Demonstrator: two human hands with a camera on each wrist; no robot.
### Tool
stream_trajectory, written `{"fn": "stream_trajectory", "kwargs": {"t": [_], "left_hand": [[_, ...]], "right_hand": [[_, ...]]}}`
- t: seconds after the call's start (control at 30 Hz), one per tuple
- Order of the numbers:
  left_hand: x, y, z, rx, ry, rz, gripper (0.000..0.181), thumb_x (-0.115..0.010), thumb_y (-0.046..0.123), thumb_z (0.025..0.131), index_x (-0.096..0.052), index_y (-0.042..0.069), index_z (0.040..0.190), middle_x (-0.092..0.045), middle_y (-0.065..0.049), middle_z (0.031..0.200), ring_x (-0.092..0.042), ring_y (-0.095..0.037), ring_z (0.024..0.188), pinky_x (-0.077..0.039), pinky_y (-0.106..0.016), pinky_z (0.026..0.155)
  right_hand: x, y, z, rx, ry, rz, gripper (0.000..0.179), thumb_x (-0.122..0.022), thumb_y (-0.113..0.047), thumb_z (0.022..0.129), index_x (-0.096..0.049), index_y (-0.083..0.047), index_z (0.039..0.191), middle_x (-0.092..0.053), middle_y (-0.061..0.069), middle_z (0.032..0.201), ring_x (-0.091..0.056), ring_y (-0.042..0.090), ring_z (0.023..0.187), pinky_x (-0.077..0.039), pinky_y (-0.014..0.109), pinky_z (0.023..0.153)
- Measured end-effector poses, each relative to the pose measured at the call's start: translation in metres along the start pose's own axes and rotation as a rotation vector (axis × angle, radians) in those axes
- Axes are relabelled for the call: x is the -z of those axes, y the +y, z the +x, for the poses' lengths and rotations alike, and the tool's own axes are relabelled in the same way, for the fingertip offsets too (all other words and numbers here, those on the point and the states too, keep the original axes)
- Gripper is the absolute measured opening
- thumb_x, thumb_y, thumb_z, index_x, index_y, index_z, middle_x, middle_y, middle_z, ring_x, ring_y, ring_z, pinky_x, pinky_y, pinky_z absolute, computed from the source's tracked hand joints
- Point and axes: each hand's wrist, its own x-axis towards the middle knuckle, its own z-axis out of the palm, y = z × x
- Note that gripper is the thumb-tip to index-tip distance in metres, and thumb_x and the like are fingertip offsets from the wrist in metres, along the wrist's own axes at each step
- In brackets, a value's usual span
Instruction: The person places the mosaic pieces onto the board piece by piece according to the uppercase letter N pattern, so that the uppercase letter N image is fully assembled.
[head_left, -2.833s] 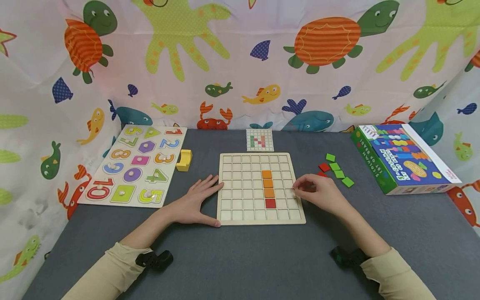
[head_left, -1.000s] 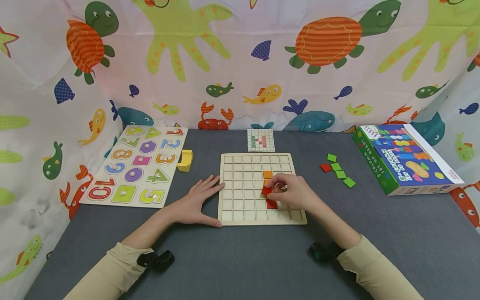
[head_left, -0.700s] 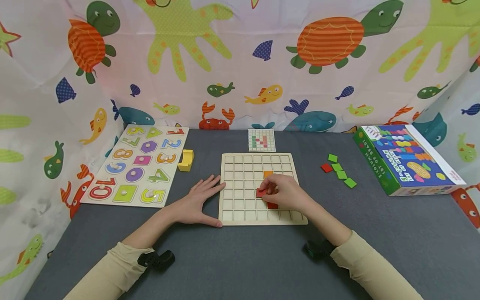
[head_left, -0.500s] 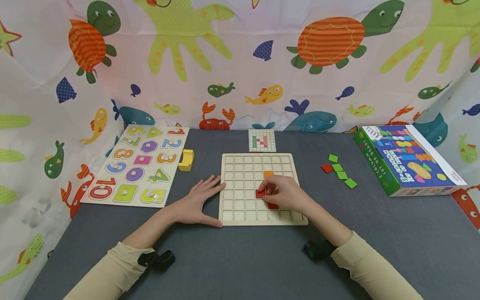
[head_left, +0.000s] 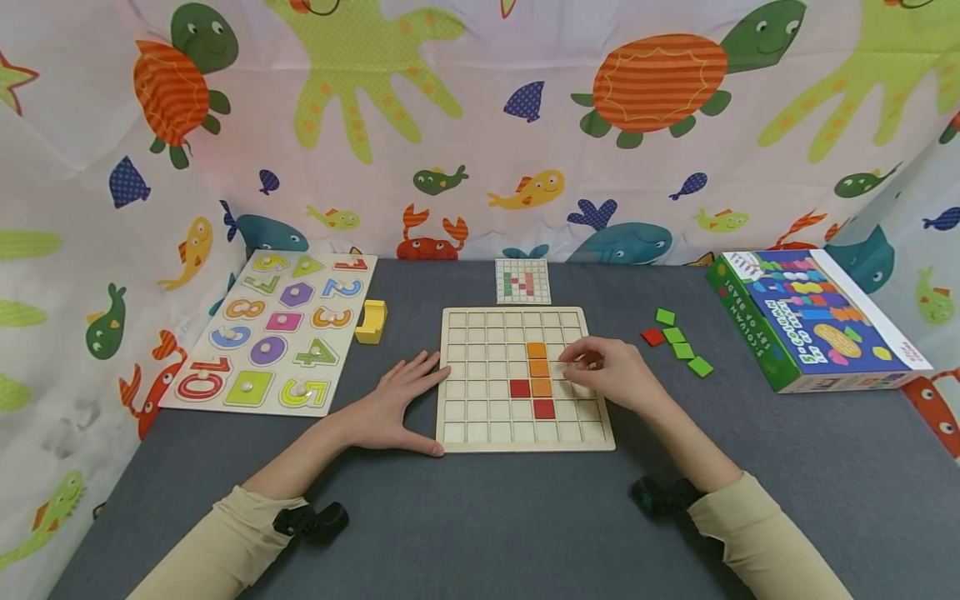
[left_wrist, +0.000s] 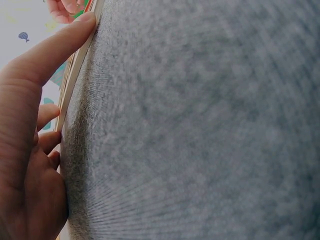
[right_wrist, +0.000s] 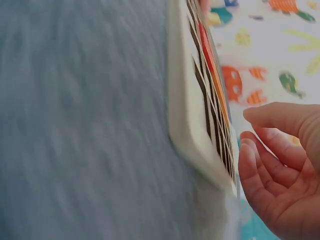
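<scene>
Four flat green square tiles (head_left: 683, 351) and one flat red square tile (head_left: 652, 337) lie on the grey cloth-covered table (head_left: 487, 517), right of the pale wooden grid board (head_left: 477, 410). From the right hand (head_left: 618, 375), the nearer one, the red tile lies rightward and a little farther off, while its fingertips point left over the board, the gap at thumb and forefinger narrow, nothing held. Being square, that tile has no long axis. The left hand (head_left: 382, 412) spreads wide, touching the board's left edge.
</scene>
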Motion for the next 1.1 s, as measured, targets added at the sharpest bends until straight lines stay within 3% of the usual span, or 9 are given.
{"fn": "stream_trajectory", "kwargs": {"t": [0.1,0.13,0.23,0.33,0.37,0.47,0.67,1.1], "left_hand": [[0.000,0.000,0.000,0.003,0.002,0.004,0.111,-0.073,0.067,0.073,-0.020,0.020,0.157,-0.006,-0.001,0.163,0.003,-0.020,0.149,0.001,-0.047,0.117],[0.000,0.000,0.000,0.004,0.002,0.004,0.111,-0.073,0.067,0.073,-0.020,0.021,0.157,-0.006,-0.001,0.163,0.003,-0.020,0.149,0.001,-0.047,0.118],[0.000,0.000,0.000,0.007,0.003,0.004,0.111,-0.073,0.067,0.072,-0.020,0.021,0.157,-0.006,-0.001,0.163,0.003,-0.020,0.149,0.001,-0.047,0.118],[0.000,0.001,0.000,0.005,0.003,0.005,0.111,-0.074,0.067,0.072,-0.020,0.020,0.157,-0.006,-0.001,0.163,0.003,-0.020,0.149,0.000,-0.048,0.117],[0.000,0.001,0.000,0.005,0.003,0.006,0.111,-0.074,0.067,0.072,-0.020,0.020,0.157,-0.006,-0.002,0.163,0.002,-0.021,0.149,0.000,-0.048,0.117],[0.000,0.001,0.000,0.004,0.003,0.006,0.111,-0.074,0.067,0.072,-0.020,0.020,0.157,-0.006,-0.002,0.163,0.002,-0.021,0.149,0.000,-0.048,0.117],[0.000,0.001,0.001,0.010,0.000,0.014,0.111,-0.073,0.068,0.072,-0.020,0.021,0.158,-0.006,-0.001,0.163,0.003,-0.020,0.149,0.000,-0.048,0.117],[0.000,0.002,0.000,0.018,-0.002,0.009,0.111,-0.073,0.067,0.072,-0.020,0.021,0.158,-0.006,-0.001,0.163,0.003,-0.020,0.149,0.001,-0.048,0.117]], "right_hand": [[0.015,0.014,0.000,-0.063,0.057,-0.033,0.020,-0.073,-0.021,0.089,-0.071,-0.010,0.105,-0.067,0.004,0.089,-0.058,0.021,0.079,-0.046,0.035,0.065],[0.021,0.019,0.001,-0.075,0.075,-0.044,0.021,-0.072,-0.021,0.089,-0.071,-0.008,0.106,-0.067,0.006,0.089,-0.058,0.022,0.080,-0.046,0.039,0.073],[0.040,0.033,0.000,-0.127,0.123,-0.107,0.023,-0.070,-0.022,0.091,-0.070,-0.006,0.107,-0.068,0.009,0.092,-0.059,0.024,0.081,-0.045,0.044,0.077],[0.057,0.048,0.000,-0.165,0.146,-0.164,0.025,-0.070,-0.021,0.091,-0.069,-0.004,0.109,-0.069,0.014,0.096,-0.062,0.028,0.085,-0.046,0.042,0.077],[0.062,0.052,0.000,-0.179,0.146,-0.185,0.026,-0.070,-0.021,0.091,-0.069,-0.004,0.109,-0.068,0.014,0.097,-0.062,0.028,0.085,-0.046,0.038,0.069],[0.071,0.064,0.000,-0.197,0.137,-0.221,0.028,-0.069,-0.021,0.090,-0.068,-0.002,0.111,-0.067,0.019,0.101,-0.060,0.030,0.085,-0.045,0.034,0.067],[0.077,0.073,0.002,-0.204,0.113,-0.249,0.031,-0.068,-0.019,0.090,-0.066,-0.001,0.115,-0.062,0.020,0.101,-0.051,0.029,0.081,-0.041,0.035,0.065],[0.069,0.065,0.000,-0.173,0.103,-0.220,0.032,-0.070,-0.018,0.089,-0.066,-0.002,0.116,-0.066,0.019,0.106,-0.062,0.029,0.086,-0.045,0.032,0.066]]}}
